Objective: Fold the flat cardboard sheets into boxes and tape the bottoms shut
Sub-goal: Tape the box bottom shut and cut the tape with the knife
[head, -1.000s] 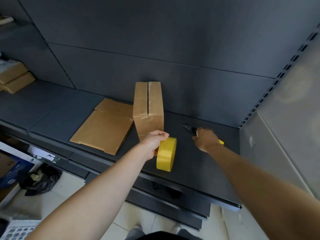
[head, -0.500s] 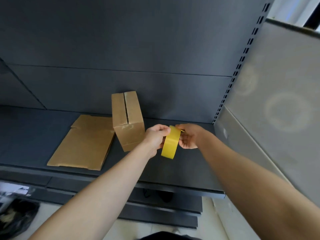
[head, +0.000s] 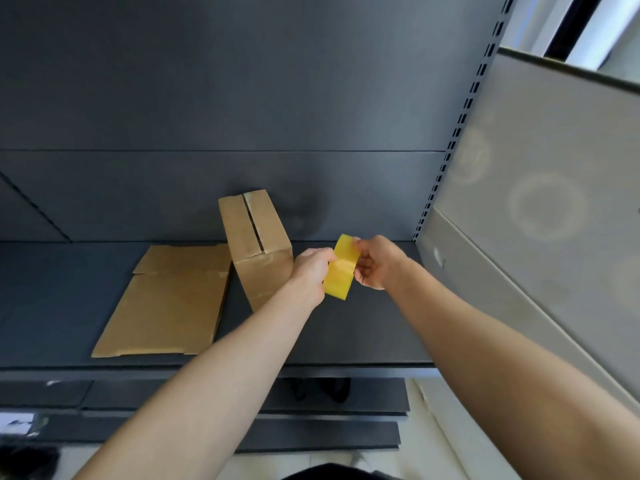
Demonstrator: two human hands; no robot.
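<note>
Left hand (head: 311, 268) and right hand (head: 375, 261) both grip a glossy yellow tape roll (head: 341, 268) beside the upright brown cardboard box (head: 258, 247).

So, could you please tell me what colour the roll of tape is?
The roll of tape is bright yellow, clearest in the head view.

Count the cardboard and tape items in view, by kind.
folded box: 1
flat cardboard sheet: 1
tape roll: 1
Total: 3
</note>
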